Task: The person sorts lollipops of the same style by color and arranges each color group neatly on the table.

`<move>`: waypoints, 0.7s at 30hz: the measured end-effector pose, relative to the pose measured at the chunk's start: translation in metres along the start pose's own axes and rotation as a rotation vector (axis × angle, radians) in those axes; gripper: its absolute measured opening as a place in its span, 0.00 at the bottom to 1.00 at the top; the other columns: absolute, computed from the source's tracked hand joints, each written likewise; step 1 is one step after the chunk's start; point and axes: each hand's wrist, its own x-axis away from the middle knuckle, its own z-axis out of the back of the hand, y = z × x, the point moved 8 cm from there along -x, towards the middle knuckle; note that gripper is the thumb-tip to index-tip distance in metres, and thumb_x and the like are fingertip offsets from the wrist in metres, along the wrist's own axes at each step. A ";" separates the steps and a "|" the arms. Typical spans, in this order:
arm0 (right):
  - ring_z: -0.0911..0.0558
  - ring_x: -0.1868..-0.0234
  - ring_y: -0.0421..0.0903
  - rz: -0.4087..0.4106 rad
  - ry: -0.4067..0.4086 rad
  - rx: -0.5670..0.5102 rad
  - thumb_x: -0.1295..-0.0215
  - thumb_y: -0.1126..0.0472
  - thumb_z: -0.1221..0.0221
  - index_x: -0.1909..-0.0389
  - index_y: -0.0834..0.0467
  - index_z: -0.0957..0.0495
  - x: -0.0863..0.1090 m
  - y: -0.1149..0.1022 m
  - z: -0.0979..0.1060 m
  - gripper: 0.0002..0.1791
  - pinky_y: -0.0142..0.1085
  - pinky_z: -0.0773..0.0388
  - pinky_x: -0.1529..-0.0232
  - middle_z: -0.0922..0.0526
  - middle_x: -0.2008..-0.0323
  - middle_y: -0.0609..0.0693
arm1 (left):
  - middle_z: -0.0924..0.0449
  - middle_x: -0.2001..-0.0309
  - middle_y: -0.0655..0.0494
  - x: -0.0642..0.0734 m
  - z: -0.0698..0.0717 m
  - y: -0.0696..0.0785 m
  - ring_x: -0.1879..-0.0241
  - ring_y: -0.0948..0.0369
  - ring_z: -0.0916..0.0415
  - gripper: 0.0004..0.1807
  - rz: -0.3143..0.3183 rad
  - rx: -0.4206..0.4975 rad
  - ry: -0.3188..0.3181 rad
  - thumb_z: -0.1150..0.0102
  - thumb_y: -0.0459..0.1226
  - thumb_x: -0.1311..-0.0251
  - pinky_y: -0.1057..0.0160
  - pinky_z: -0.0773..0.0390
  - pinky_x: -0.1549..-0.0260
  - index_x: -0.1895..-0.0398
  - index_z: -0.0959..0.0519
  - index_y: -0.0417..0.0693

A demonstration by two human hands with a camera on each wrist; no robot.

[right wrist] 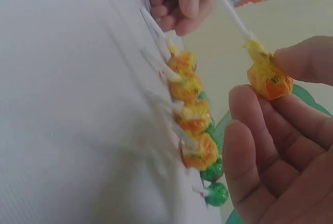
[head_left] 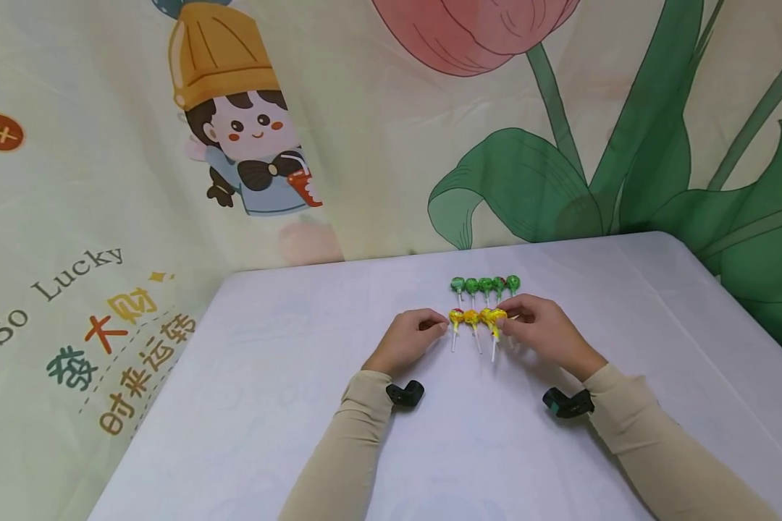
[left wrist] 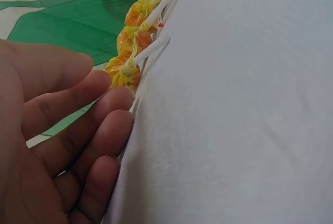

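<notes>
My right hand [head_left: 537, 329] pinches a yellow-and-orange wrapped lollipop [right wrist: 270, 81] by its candy head between thumb and fingers. Its white stick points away from the palm in the right wrist view. Below it, several yellow lollipops [right wrist: 186, 87] lie side by side on the table, sticks toward the person. My left hand [head_left: 412, 336] rests at the left end of this row, its loosely bent fingers holding nothing. In the left wrist view its fingertips [left wrist: 119, 99] are right at the nearest yellow lollipop [left wrist: 124, 72].
Behind the yellow row lies a row of green lollipops [head_left: 485, 284], their sticks also toward the person. Everything lies on a white-covered table [head_left: 287, 347]. A cloth backdrop [head_left: 378, 166] with a cartoon figure and plants hangs behind the far edge.
</notes>
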 end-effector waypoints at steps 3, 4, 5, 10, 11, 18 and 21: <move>0.19 0.54 0.51 -0.008 0.016 0.011 0.32 0.54 0.36 0.44 0.59 0.21 -0.002 0.004 0.008 0.19 0.41 0.20 0.57 0.18 0.52 0.54 | 0.17 0.56 0.66 -0.001 -0.001 0.000 0.55 0.64 0.23 0.09 0.002 -0.004 0.000 0.42 0.45 0.30 0.59 0.25 0.52 0.54 0.14 0.57; 0.19 0.54 0.51 -0.009 0.020 0.011 0.31 0.54 0.36 0.44 0.59 0.21 -0.002 0.006 0.011 0.19 0.41 0.20 0.57 0.18 0.52 0.54 | 0.17 0.56 0.66 -0.001 -0.001 0.000 0.55 0.64 0.23 0.09 0.004 -0.006 0.001 0.42 0.45 0.30 0.59 0.25 0.52 0.54 0.14 0.56; 0.19 0.54 0.51 -0.011 0.023 0.011 0.31 0.54 0.36 0.44 0.60 0.21 -0.002 0.007 0.013 0.20 0.41 0.20 0.57 0.18 0.52 0.54 | 0.17 0.56 0.66 0.000 -0.001 0.000 0.55 0.64 0.23 0.09 0.005 -0.008 0.002 0.42 0.45 0.30 0.59 0.25 0.52 0.54 0.14 0.57; 0.18 0.55 0.52 -0.047 0.030 -0.007 0.30 0.52 0.37 0.43 0.60 0.23 -0.004 0.017 0.026 0.21 0.42 0.18 0.59 0.18 0.51 0.55 | 0.17 0.56 0.65 0.000 -0.001 0.000 0.56 0.63 0.23 0.10 0.009 -0.018 0.003 0.42 0.45 0.30 0.59 0.25 0.53 0.54 0.14 0.56; 0.18 0.55 0.52 -0.060 0.027 -0.013 0.30 0.53 0.37 0.43 0.60 0.23 -0.004 0.020 0.027 0.21 0.42 0.18 0.59 0.18 0.51 0.56 | 0.17 0.56 0.65 -0.001 -0.001 0.000 0.55 0.63 0.23 0.10 0.010 -0.018 0.002 0.42 0.45 0.30 0.59 0.25 0.53 0.54 0.14 0.56; 0.19 0.56 0.53 -0.107 0.007 -0.040 0.30 0.53 0.39 0.42 0.59 0.24 -0.005 0.034 0.031 0.21 0.42 0.19 0.58 0.18 0.49 0.56 | 0.17 0.55 0.66 -0.001 -0.001 -0.003 0.55 0.64 0.23 0.10 0.020 -0.006 -0.009 0.41 0.47 0.31 0.59 0.24 0.52 0.54 0.14 0.59; 0.19 0.56 0.53 -0.106 0.016 -0.020 0.29 0.51 0.39 0.41 0.59 0.24 -0.007 0.039 0.034 0.22 0.41 0.19 0.59 0.18 0.49 0.56 | 0.17 0.55 0.66 -0.002 -0.002 -0.004 0.54 0.64 0.23 0.10 0.015 -0.004 -0.013 0.41 0.47 0.31 0.58 0.24 0.52 0.54 0.14 0.59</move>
